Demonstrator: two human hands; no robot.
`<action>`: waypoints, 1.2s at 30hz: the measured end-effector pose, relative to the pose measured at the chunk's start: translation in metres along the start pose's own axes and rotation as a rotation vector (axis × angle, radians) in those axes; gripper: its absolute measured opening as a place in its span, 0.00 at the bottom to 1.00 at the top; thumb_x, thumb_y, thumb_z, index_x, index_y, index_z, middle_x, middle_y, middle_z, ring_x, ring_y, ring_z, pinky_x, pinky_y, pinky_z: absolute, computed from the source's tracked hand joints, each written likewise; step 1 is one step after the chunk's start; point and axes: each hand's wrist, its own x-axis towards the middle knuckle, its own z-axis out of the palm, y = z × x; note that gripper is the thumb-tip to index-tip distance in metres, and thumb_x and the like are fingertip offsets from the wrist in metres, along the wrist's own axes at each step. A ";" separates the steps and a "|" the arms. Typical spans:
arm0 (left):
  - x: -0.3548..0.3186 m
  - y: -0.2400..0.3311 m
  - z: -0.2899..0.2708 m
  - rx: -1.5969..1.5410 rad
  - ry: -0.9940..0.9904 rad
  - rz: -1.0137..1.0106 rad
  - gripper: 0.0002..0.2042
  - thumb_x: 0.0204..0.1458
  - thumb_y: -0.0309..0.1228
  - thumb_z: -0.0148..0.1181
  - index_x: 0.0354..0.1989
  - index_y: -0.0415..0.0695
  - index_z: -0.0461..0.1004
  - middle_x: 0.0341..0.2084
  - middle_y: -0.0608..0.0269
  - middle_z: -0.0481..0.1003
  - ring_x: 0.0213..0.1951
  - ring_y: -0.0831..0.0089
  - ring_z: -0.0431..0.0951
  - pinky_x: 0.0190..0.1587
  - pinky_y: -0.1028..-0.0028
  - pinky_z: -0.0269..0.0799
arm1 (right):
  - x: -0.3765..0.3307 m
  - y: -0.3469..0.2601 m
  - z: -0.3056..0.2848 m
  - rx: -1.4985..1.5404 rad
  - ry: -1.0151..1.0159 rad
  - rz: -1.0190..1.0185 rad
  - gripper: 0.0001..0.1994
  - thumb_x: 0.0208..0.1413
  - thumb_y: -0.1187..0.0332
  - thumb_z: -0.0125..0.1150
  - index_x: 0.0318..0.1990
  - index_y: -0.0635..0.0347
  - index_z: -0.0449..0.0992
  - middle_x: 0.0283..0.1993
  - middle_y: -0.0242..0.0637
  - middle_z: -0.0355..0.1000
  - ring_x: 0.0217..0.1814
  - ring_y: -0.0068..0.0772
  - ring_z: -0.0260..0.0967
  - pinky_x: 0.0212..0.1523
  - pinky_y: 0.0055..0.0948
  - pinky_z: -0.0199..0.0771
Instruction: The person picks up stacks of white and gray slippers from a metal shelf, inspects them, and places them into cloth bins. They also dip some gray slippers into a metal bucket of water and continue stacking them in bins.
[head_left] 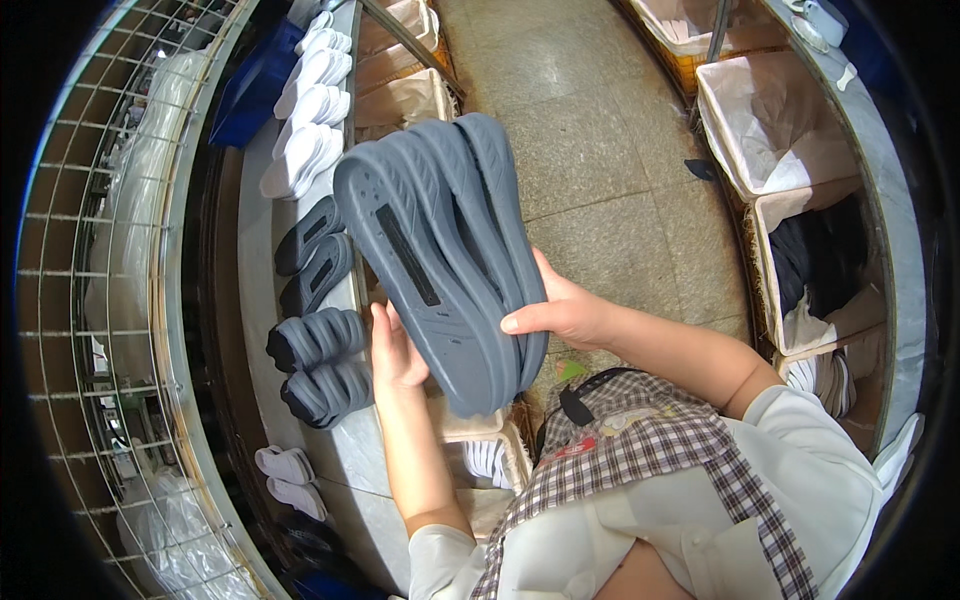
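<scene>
held: grey soles [440, 260] stack gripped by left hand [395, 355] and right hand [560, 312]
done: sole stacks [318, 365] laid on left shelf [262, 300]
left: held stack not yet placed

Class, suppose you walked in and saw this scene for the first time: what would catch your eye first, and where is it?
First, the stack of dark grey shoe soles in the middle, held up between the left hand and the right hand. Next, the rows of white soles and more grey soles lying along the metal shelf on the left. On the right stand fabric-lined bins beside the tiled floor.
</scene>
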 end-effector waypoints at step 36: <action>-0.036 0.020 -0.052 0.178 -0.048 0.288 0.31 0.49 0.39 0.60 0.58 0.37 0.55 0.55 0.56 0.63 0.56 0.64 0.64 0.57 0.65 0.60 | 0.033 0.023 0.057 -0.494 -0.048 0.147 0.44 0.44 0.62 0.67 0.64 0.66 0.45 0.62 0.48 0.53 0.64 0.37 0.51 0.63 0.33 0.51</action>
